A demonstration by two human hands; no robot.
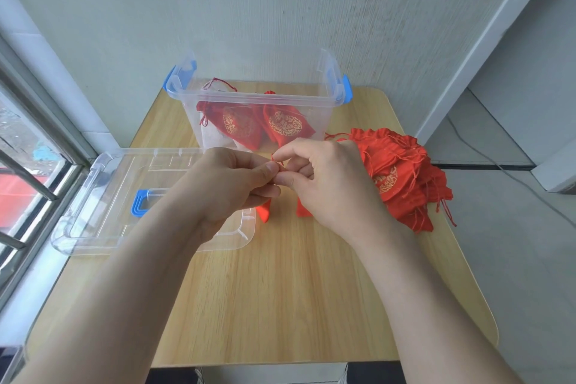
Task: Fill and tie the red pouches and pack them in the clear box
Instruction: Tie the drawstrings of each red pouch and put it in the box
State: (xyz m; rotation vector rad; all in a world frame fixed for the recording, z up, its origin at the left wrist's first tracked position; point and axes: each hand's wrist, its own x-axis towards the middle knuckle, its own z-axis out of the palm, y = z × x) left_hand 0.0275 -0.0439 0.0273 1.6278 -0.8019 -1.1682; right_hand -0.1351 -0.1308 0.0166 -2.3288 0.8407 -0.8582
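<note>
Left hand (227, 187): reaches in front of the clear box (249, 100); thumb and forefinger hold a narrow grip on the drawstring (276, 162).
Right hand (327, 184): in front of the box too, fingertips meeting the left's; its grip pinches the same drawstring, the other fingers curled.
Counter (280, 290): light wood, carries the box at its far edge, against the wall.
Clear box: open on top, with a blue latch (347, 92) on each end.
Lid (124, 171): lies flat in front of the box and to its left, its blue handle (140, 203) partly under the left wrist.
Pile of pouches (402, 178): loose red heap with gold print, to the right of the box and nearer the camera.
Packed pouches (285, 125): two red ones with gold emblems lie inside the box, side by side.
Red pouch (265, 212): under both hands, just in front of the box; only two red corners show below the palms.
Drawstring: thin red cord, drawn up between the fingertips.
</note>
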